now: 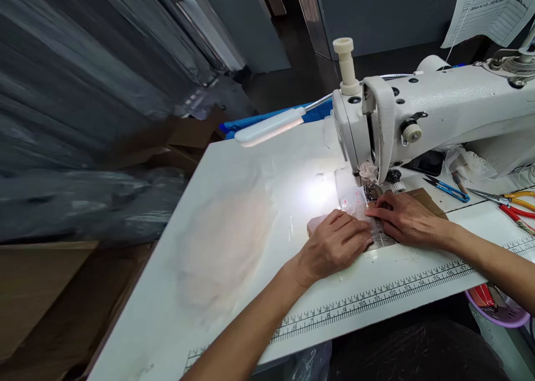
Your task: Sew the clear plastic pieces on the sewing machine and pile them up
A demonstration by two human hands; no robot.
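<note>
A white sewing machine [447, 108] stands at the right, its presser foot [371, 192] lowered near the material. A thin, clear plastic piece [354, 201] lies under the needle area, over a flat brown piece [385, 242]. My left hand [336, 242] is closed at the left edge of the plastic, fingers bent together and pressing on it. Just right of the foot, my right hand [407, 216] pinches the layered edge between thumb and fingers. Part of the brown piece [426, 200] shows behind my right hand. The fingertips partly hide the layers.
A printed ruler [361, 304] runs along the front edge of the white table [292, 292]. Blue thread snips [449, 190], yellow-handled scissors [518, 197] and a red-handled tool [516, 216] lie right. A lamp [271, 127] reaches over the table. A purple basket [507, 317] hangs below.
</note>
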